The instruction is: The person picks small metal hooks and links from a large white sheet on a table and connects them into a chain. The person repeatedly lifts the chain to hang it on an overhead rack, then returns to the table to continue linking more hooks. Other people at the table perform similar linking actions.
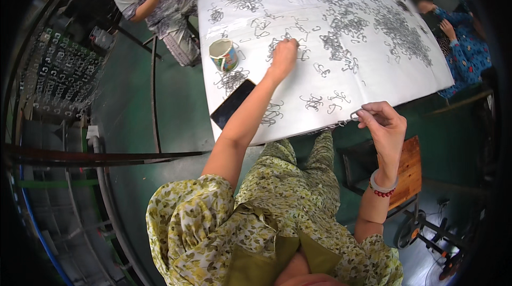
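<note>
My left hand (285, 57) reaches over the white-covered table, its fingers bent down into a small pile of S-shaped metal hooks (273, 50). Whatever its fingertips hold, if anything, is hidden. At the near right edge of the table, my right hand (385, 126) is closed, thumb and fingers pinching a metal hook (354, 116). From that hook a short string of linked metal pieces (337, 125) runs left along the table edge. Small groups of loose hooks (312, 102) lie between my hands.
A patterned cup (224, 56) and a black phone (232, 103) lie left of my forearm. Big heaps of hooks (341, 24) cover the far table (384, 86). Other people sit at the far left (160, 3) and right (464, 46). A wooden seat (408, 166) stands at lower right.
</note>
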`<state>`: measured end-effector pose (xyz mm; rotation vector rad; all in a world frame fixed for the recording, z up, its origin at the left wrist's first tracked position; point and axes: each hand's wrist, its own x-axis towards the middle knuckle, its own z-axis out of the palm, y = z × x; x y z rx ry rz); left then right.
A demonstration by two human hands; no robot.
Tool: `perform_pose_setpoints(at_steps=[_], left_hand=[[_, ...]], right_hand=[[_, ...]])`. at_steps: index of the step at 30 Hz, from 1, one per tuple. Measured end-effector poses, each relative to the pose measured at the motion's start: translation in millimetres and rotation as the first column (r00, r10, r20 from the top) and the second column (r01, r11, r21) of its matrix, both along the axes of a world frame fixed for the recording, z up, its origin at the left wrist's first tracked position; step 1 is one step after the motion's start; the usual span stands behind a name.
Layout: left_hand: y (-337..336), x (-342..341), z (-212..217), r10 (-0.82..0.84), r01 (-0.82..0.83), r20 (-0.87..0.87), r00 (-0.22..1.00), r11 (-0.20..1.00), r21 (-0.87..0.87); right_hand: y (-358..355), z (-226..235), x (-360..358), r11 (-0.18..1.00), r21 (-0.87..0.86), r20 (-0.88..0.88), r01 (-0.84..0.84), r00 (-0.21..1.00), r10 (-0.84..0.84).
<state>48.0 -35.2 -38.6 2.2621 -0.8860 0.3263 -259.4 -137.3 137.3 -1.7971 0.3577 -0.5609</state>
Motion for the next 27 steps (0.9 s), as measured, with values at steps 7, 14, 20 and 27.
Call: perform_pose_setpoints(at_steps=[7,14,20,27], left_hand=[[-14,-21,2,0.014,-0.013,-0.004,1.000,0.979,0.202],[-20,-18,8,0.052,-0.053,0.010,0.999,0.937,0.346],[3,-22,38,-0.081,0.106,-0.173,0.982,0.985,0.139],[56,-30,72,-0.110,0.138,-0.248,0.963,0.986,0.097]], right_hand=[[2,1,-2,1.000,-0.019,0.005,0.011,1.000,-0.011],[-2,-2,-5,0.999,-0.019,-0.005,0.034,0.999,-0.034],[-7,-4,-10,0.999,-0.005,0.021,0.043,0.999,-0.043],[-6,0,-16,0.997,0.021,0.023,0.068,0.997,-0.069]])
